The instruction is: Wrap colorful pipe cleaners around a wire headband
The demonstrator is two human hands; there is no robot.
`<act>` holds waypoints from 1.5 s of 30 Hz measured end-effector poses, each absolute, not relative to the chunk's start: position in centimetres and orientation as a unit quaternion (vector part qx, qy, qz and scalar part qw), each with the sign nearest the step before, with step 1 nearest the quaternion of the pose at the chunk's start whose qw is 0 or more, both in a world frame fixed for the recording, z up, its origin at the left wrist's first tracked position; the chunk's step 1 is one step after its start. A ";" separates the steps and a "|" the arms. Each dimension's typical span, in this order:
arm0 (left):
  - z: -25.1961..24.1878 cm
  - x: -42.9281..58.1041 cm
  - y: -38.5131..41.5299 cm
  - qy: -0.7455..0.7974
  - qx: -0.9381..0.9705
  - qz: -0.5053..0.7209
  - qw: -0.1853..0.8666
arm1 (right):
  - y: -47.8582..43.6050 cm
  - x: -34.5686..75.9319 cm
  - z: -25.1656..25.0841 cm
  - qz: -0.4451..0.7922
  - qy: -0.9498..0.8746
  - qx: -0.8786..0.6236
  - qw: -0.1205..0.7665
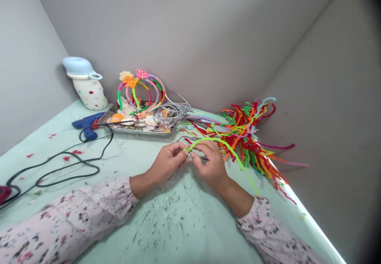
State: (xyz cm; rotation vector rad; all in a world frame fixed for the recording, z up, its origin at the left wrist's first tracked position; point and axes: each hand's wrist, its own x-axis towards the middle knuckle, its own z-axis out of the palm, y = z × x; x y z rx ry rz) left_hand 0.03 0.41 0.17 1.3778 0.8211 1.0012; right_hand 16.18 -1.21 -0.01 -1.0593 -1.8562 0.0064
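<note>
A bright lime-green pipe cleaner (218,139) arcs from between my fingertips over my right hand and hangs down toward the right sleeve. My left hand (168,162) is closed in a pinch on its near end. Close against it, my right hand (212,168) pinches with thumb and index finger at the same spot. A thin grey wire (180,138) shows behind my fingers, and part of it runs through the right hand's grip. Something small and pale (189,157) sits between the thumbs; I cannot make out whether it is a nail or another piece.
A metal tray (145,132) holds scraps, flower-trimmed headbands (149,91) and looped grey wires (175,111). Many-coloured pipe cleaners (250,137) pile at the right edge. To the left are a blue glue gun (89,123), its black cord (86,162) and a white bottle (89,91).
</note>
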 end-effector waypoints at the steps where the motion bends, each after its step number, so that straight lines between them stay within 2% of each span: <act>1: 0.2 0.0 0.4 0.352 0.590 0.429 0.587 | -1.2 16.1 -0.1 0.005 -0.759 -0.436 0.484; 13: 0.2 0.0 0.3 0.395 0.592 0.431 0.555 | -1.5 15.9 0.0 0.063 -0.748 -0.467 0.468; 22: 0.0 -0.1 0.2 0.395 0.585 0.423 0.568 | -1.2 16.3 0.1 0.102 -0.770 -0.444 0.447; 38: -0.3 -0.1 0.3 0.404 0.570 0.414 0.584 | -1.6 16.1 0.3 0.098 -0.767 -0.442 0.455; 45: -0.3 -0.1 0.3 0.406 0.580 0.416 0.570 | -1.2 16.3 -0.3 0.049 -0.781 -0.399 0.477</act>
